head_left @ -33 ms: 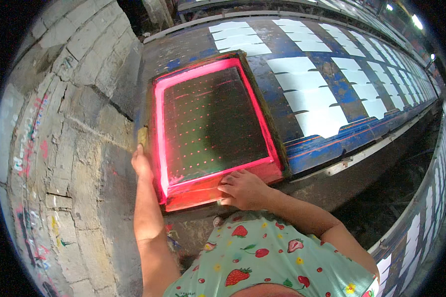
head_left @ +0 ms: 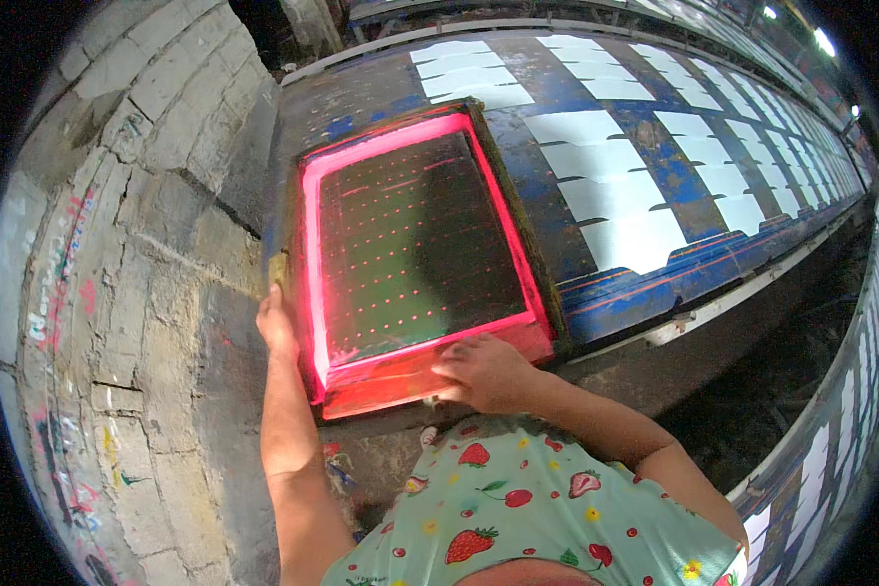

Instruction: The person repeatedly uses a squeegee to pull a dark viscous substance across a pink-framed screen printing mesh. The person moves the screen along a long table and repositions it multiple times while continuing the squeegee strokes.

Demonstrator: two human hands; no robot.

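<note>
A screen-printing frame [head_left: 503, 225] lies near the end of a long blue-grey printing table, with pink ink round the border of its dark green, dotted mesh [head_left: 371, 264]. My left hand [head_left: 277, 317] grips the outer left side, just below a small yellowish block [head_left: 279, 266]; some fingertips are hidden. My right hand [head_left: 481, 374] curls its fingers over the red-stained near rail of the frame, right of centre. Rows of white pieces [head_left: 610, 210] lie flat on the table to the right of the frame.
A cracked, paint-marked block wall [head_left: 137, 293] stands close on my left. A pale metal rail [head_left: 676, 327] runs along the table's near edge, with a dark gap below. Another table with white pieces [head_left: 813, 459] is at the lower right. Lamps [head_left: 820, 44] shine at the upper right.
</note>
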